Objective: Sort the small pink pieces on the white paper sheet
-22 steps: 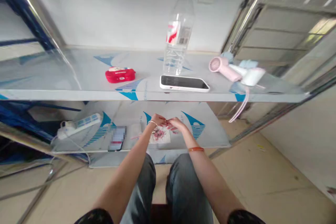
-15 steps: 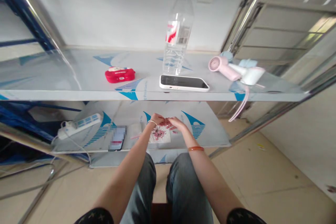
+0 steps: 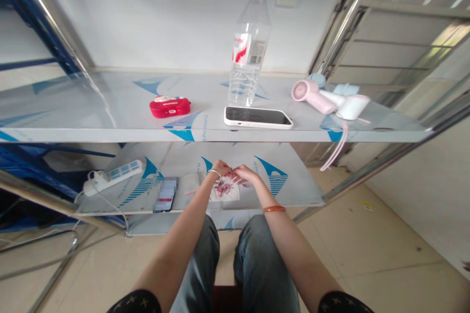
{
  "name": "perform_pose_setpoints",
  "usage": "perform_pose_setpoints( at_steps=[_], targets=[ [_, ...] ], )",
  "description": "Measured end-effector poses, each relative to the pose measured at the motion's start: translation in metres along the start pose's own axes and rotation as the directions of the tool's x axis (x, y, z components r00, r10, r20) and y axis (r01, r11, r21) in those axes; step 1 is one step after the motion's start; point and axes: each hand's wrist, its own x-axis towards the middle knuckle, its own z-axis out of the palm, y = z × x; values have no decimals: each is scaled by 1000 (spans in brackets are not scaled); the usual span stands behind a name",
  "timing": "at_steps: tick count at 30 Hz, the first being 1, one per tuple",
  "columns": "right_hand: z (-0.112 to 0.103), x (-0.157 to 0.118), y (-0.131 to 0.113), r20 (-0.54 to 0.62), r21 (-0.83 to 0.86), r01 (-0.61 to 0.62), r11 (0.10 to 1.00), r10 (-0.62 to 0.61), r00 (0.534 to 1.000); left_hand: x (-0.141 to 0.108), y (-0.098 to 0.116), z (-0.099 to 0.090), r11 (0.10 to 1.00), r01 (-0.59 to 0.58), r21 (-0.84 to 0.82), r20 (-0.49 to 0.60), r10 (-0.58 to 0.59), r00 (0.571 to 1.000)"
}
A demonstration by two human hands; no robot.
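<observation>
On the lower shelf (image 3: pixel 293 190), far to the left of the white sheet (image 3: pixel 224 190) that serves as the landmark here, a white power strip (image 3: pixel 112 176) lies at an angle with its cable trailing off the edge. Nearer the sheet, still to its left, a small flat item (image 3: pixel 165 194) lies blurred beyond reading. The sheet itself carries a scatter of tiny red pieces (image 3: pixel 222 188).

Just above the sheet's far edge the left hand (image 3: pixel 221 168), a thin bracelet at its wrist, is pinched closed, fingertips meeting those of the right hand (image 3: pixel 244 174), which is pinched too and wears an orange bangle lower on the forearm. What the fingertips clamp between them is too small to make out; it looks red.

On the upper shelf (image 3: pixel 73 117), up and left of the sheet lies a red case (image 3: pixel 170 106); straight above it a white phone (image 3: pixel 258 117) lies flat in front of an upright clear water bottle (image 3: pixel 250 49); up and right lies a pink handheld fan (image 3: pixel 314 96) beside a white object (image 3: pixel 350 106).
</observation>
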Motion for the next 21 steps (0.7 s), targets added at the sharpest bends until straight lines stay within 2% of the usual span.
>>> perform_pose_setpoints(
  at_steps=[4, 9, 15, 18, 21],
  targets=[
    [1, 2, 2, 7, -26, -24, 999, 24, 1000, -3, 1, 1, 999, 43, -13, -26, -44, 999],
    [3, -6, -5, -8, -45, 26, 999, -26, 1000, 2, -3, 5, 997, -54, 51, -26, 55, 998],
    [7, -19, -15, 36, -19, 37, 999, -37, 999, 6, -7, 5, 969, -96, 229, 83, 79, 993],
    [10, -28, -17, 0, -88, 19, 996, -19, 1000, -2, -4, 4, 951, -106, 292, 131, 70, 989],
    [13, -36, -16, -44, -177, 36, 984, -44, 998, -16, 2, 7, 927, -133, 351, 133, 91, 987]
  ],
)
